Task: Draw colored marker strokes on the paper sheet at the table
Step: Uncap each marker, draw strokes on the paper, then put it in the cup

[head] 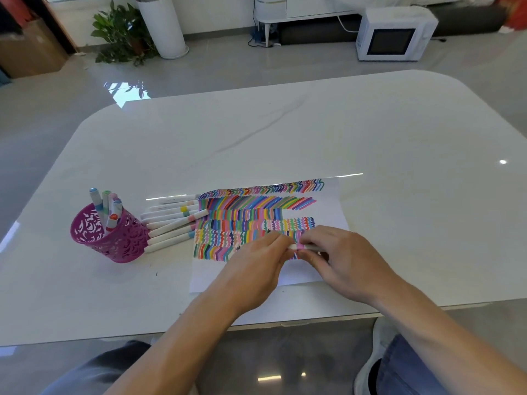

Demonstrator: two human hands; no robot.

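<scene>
The fingers (pixel 281 242) of the left hand (pixel 256 269) and those of the right hand (pixel 339 260) pinch the two ends of one white marker (pixel 301 247) with a pink band, held level just above the paper sheet (pixel 330 206). Both hands are closed on it; whether a cap is on cannot be told.

The sheet lies flat near the counter's (pixel 313 132) front edge, its upper part filled with rows of coloured strokes (pixel 251 212), its lower strip and right margin bare. Just left of the sheet a fan of loose markers (pixel 171 226) lies with tips touching the paper's left edge, and beside those a purple cut-out pen cup (pixel 108 238) stands upright with several markers in it.

The far half and right side of the glossy white counter lie open. Beyond it, on the pale tiled floor, stand a potted plant (pixel 119 32), a tall white cylinder (pixel 161 27) and a white microwave (pixel 395 35).
</scene>
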